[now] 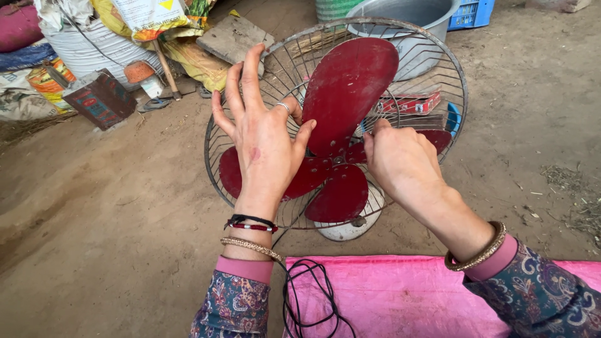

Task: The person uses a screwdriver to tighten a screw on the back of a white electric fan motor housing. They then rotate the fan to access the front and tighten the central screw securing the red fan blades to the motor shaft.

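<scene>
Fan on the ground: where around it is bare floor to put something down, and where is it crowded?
Bare dirt lies left of the fan, between the wire guard and the red tin, and right of it. Crowded: sacks and a wooden board behind, the grey basin above, the pink cloth in front.

Inspector: Your right hand curls over the hub of the dark red three-bladed metal fan; its fingertips are out of sight there, so contact cannot be confirmed.

Operator: And my left hand?

Inspector: It masks part of one blade. The round white fan base shows only partly behind the rusty wire guard. The grey metal basin, pink cloth and black cord are cut by the edges.
</scene>
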